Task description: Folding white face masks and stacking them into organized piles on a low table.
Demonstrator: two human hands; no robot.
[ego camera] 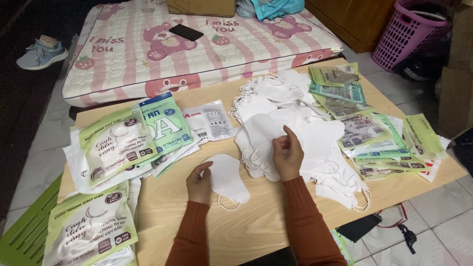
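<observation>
A folded white fabric face mask [227, 178] at the counter's six o'clock is pinched by the left hand [198, 183]; the right hand's [288, 155] fingers [282, 143] are closed on the white mask pile [295, 138] at centre. The pale wooden counter [256, 226] stands on grey floor tiles [433, 221], a pink bear-print mattress [212, 44] at twelve o'clock.

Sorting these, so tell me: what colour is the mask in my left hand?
Plain white mask, loops included, held by the left hand; head view.

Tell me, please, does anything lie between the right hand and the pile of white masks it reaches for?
Nothing visible does. The right hand already touches the top of the pile of white masks, while the left hand holds a single white mask apart on the wooden table.
</observation>
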